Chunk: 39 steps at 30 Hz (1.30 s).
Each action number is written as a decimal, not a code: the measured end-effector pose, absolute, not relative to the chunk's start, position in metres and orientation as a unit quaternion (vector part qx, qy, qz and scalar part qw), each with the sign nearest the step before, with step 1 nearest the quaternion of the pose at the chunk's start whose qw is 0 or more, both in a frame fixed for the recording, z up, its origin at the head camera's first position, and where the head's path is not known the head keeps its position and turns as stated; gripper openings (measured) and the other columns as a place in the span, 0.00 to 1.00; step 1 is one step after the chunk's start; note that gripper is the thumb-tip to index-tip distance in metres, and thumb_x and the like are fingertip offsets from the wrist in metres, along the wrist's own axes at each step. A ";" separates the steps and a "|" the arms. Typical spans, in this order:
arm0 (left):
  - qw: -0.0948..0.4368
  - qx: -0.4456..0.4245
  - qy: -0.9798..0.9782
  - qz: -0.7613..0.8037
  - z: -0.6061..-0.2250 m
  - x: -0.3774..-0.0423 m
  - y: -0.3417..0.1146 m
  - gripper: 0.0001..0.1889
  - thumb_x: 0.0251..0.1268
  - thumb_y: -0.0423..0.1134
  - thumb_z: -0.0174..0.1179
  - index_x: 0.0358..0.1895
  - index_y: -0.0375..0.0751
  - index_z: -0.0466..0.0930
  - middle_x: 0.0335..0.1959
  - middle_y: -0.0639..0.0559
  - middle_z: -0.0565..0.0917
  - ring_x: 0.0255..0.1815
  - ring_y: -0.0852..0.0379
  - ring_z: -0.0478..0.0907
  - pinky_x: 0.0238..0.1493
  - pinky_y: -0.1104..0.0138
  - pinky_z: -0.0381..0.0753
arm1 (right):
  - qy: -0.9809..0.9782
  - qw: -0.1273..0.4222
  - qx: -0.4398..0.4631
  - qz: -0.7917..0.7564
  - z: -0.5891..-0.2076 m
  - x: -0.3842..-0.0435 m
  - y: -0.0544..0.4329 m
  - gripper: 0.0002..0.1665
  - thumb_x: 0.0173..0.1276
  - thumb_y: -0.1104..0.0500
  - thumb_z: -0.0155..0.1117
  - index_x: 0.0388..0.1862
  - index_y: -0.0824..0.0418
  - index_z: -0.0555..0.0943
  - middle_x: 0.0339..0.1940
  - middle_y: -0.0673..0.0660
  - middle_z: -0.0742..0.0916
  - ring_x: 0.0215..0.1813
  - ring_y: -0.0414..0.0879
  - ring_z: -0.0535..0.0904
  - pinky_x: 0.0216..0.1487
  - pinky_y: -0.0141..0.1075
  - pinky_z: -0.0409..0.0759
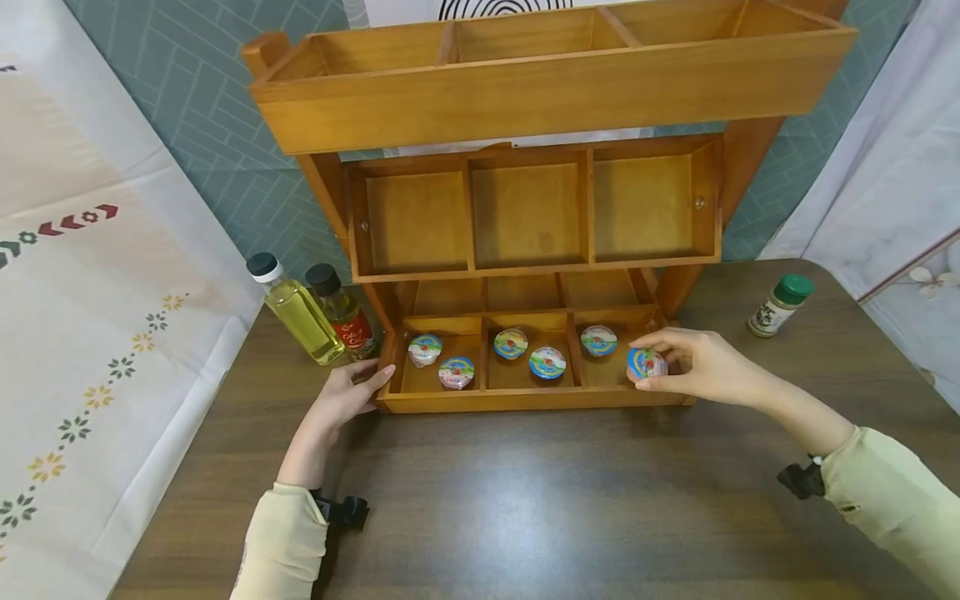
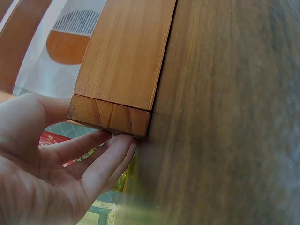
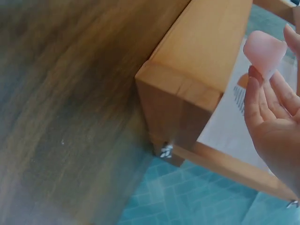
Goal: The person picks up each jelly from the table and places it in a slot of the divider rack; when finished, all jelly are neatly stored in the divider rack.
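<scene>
My right hand pinches a small pink jelly cup with a printed foil lid, over the right compartment of the rack's bottom tray. In the right wrist view the cup's pink body shows between thumb and fingertips, above the tray's edge. Another jelly cup lies in that compartment. Two cups lie in the middle compartment, one of them a yellow-lidded cup, and two in the left, including a pink cup. My left hand grips the tray's front left corner, thumb and fingers on either side.
The wooden rack's middle tray and upper tray overhang the bottom one. An oil bottle and a dark-capped bottle stand close left of the rack. A green-capped shaker stands at right on the table.
</scene>
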State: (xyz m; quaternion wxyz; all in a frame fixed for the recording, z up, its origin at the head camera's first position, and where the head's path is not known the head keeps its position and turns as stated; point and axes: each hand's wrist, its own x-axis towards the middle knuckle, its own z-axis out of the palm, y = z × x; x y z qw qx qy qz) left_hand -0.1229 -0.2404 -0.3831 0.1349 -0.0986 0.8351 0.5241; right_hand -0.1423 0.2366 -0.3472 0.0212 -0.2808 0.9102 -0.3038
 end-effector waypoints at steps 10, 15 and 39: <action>0.134 -0.097 0.833 0.528 -0.385 -0.125 -0.239 0.35 0.67 0.52 0.53 0.68 0.30 0.59 0.65 0.35 0.66 0.55 0.48 0.73 0.52 0.57 0.78 | 0.920 0.016 -0.257 -0.294 -0.367 -0.165 0.241 0.31 0.51 0.50 0.75 0.53 0.61 0.79 0.42 0.59 0.85 0.41 0.54 0.83 0.40 0.43 0.81; 0.138 -0.101 0.833 0.526 -0.384 -0.124 -0.239 0.36 0.67 0.53 0.53 0.69 0.31 0.58 0.66 0.35 0.65 0.57 0.47 0.72 0.52 0.57 0.78 | 0.920 -0.032 -0.303 -0.245 -0.378 -0.171 0.238 0.29 0.46 0.54 0.79 0.47 0.61 0.81 0.37 0.53 0.85 0.38 0.46 0.80 0.37 0.39 0.80; 0.140 -0.092 0.835 0.524 -0.385 -0.127 -0.240 0.36 0.67 0.54 0.53 0.69 0.31 0.58 0.66 0.35 0.65 0.57 0.47 0.72 0.53 0.57 0.78 | 0.919 -0.007 -0.341 -0.200 -0.377 -0.165 0.236 0.27 0.58 0.55 0.70 0.53 0.67 0.78 0.53 0.62 0.81 0.56 0.59 0.74 0.56 0.55 0.72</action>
